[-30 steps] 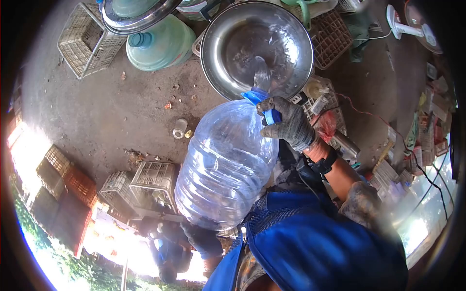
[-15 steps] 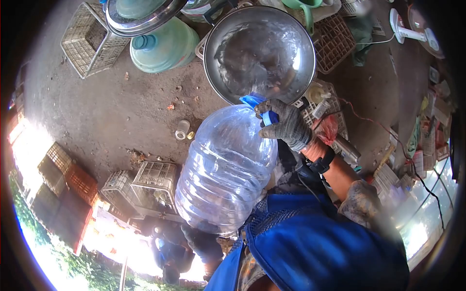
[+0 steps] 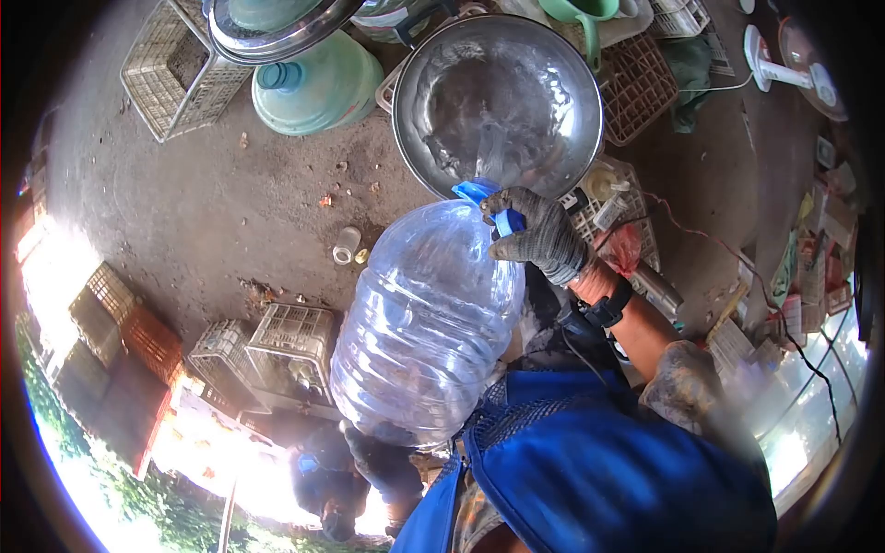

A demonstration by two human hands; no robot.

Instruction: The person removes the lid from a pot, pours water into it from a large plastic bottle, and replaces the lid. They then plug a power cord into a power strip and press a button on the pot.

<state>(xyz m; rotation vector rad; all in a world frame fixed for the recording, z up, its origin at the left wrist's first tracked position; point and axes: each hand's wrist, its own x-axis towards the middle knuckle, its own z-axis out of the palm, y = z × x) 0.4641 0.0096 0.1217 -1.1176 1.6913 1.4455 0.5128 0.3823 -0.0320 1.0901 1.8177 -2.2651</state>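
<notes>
The large clear bottle [image 3: 419, 318] lies tilted between the two hands, with its bottom near the body and its blue mouth [image 3: 472, 191] at the near edge of the wide metal pan [image 3: 584, 124]. Water [image 3: 490, 152] runs out of the mouth and into the pan. The bottle seems to be held slanting for this reason: the mouth must be lower than the bottom, so that the water can flow out.

The right hand [image 3: 539, 238], in a grey glove, is closed around the blue handle [image 3: 509, 222] at the neck. This is probably a good place to hold, because the hand there can direct the stream and keep the mouth over the rim. The left hand [image 3: 373, 453], also gloved, is at the bottom end of the bottle and appears to touch it — I judge that it carries the weight from that side. Its fingers are partly hidden, so I cannot tell how far they are bent or if they grip anything.

The pan has its hollow side up, and the water inside is moving and shining. What carries the pan is mostly covered by it. Beside it, on the left, a greenish bottle [image 3: 318, 97] stands upright on the floor [image 3: 221, 267], and to the right there is a brown crate [image 3: 638, 90]. Nearer to the right hand, a white crate [image 3: 648, 241] holds small items. A small jar [image 3: 347, 244] is on the floor, apart from the bottle — it touches neither hand.
</notes>
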